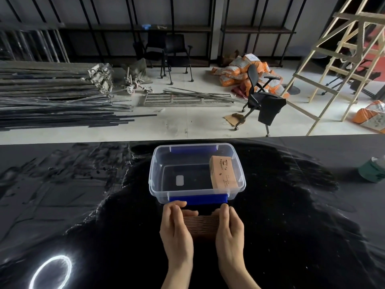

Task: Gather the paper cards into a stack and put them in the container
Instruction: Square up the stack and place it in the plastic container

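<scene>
Left hand: my left hand [177, 228] sits at about 7 o'clock from the container, palm turned inward, fingers curled against the left end of the card stack.
Right hand: my right hand [229, 228] sits at about 5 o'clock from the container, palm inward, pressed to the right end of the same stack.
Grip: both hands are closed on the stack, squeezing it between them so the cards stand on edge with their brown edges up.
Card stack: the stack of paper cards [201, 225] is between my palms, just at 6 o'clock of the container and outside it; I cannot tell whether it touches the worktop.
Container: the clear plastic container [158, 163] stands open on the worktop straight ahead at 12 o'clock from my hands, with a blue clip on its near rim and another on its far rim.
Cards already inside: a second brown card bundle [224, 173] lies in the container at its 3 o'clock side, leaning against the right wall, printed face up.
Worktop: the black worktop [291, 236] is glossy, with a ring-shaped light reflection at 8 o'clock.
Far right: a green roll [373, 171] rests at 3 o'clock, well apart from the container.
</scene>
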Demonstrator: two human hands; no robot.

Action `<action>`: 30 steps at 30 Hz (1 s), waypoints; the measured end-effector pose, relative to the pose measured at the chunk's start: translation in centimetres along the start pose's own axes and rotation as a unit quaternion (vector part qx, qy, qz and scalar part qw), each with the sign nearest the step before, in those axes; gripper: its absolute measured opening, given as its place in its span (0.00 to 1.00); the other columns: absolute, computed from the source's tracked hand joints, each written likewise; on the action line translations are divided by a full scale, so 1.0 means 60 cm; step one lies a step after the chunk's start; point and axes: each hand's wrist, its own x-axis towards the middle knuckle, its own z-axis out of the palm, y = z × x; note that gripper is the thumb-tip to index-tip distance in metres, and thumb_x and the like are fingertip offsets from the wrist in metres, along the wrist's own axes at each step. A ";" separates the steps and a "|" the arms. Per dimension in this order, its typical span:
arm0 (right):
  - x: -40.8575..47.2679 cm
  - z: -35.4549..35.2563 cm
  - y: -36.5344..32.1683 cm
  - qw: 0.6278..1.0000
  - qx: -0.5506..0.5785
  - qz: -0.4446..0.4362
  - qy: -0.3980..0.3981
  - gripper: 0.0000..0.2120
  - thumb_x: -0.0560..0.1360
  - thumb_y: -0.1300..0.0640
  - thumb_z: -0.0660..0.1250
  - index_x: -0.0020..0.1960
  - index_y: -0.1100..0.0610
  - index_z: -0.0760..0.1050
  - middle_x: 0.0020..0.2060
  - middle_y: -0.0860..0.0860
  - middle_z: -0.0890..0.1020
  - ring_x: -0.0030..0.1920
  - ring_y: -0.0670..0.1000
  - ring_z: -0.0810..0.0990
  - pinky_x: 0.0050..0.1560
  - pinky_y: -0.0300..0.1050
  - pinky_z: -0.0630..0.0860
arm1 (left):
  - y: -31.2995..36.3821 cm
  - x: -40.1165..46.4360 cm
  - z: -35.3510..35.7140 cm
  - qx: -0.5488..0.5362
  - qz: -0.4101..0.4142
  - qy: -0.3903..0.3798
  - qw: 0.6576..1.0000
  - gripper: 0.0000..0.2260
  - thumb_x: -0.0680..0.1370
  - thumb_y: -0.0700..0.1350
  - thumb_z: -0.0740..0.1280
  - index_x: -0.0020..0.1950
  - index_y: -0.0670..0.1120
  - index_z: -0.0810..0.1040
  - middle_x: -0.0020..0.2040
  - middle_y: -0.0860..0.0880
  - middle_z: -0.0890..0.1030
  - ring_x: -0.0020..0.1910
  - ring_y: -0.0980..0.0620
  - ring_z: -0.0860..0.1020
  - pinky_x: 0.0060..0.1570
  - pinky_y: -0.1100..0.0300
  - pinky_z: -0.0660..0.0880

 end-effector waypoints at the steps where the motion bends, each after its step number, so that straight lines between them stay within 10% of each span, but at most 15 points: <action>1: 0.001 0.001 0.000 1.000 -0.001 -0.011 0.009 0.20 0.83 0.46 0.58 0.41 0.57 0.78 0.32 0.53 0.82 0.32 0.45 0.78 0.32 0.39 0.75 | 0.001 0.001 0.000 0.016 0.016 -0.007 1.000 0.12 0.86 0.42 0.56 0.51 0.49 0.79 0.38 0.44 0.86 0.41 0.51 0.85 0.46 0.56 0.79; 10: 0.002 0.011 0.005 0.997 -0.026 -0.066 0.034 0.19 0.80 0.46 0.57 0.39 0.57 0.75 0.31 0.47 0.81 0.28 0.44 0.76 0.28 0.34 0.71 | -0.016 0.008 0.001 0.050 0.023 0.015 0.998 0.14 0.84 0.35 0.55 0.45 0.48 0.76 0.36 0.43 0.84 0.40 0.48 0.84 0.51 0.46 0.79; 24: 0.003 0.010 0.017 0.997 -0.040 -0.070 0.016 0.17 0.84 0.52 0.58 0.40 0.57 0.75 0.31 0.53 0.80 0.30 0.52 0.77 0.29 0.40 0.74 | -0.019 0.018 -0.024 0.125 0.068 -0.065 0.988 0.14 0.84 0.37 0.55 0.48 0.50 0.77 0.40 0.48 0.84 0.41 0.54 0.83 0.45 0.58 0.76; 30: 0.002 0.010 0.010 0.999 -0.016 -0.046 0.013 0.16 0.85 0.58 0.59 0.39 0.58 0.75 0.32 0.55 0.81 0.28 0.50 0.76 0.30 0.43 0.76 | 0.045 0.030 -0.071 0.410 0.231 -0.288 0.834 0.18 0.77 0.62 0.63 0.65 0.61 0.72 0.60 0.63 0.78 0.61 0.64 0.74 0.64 0.60 0.72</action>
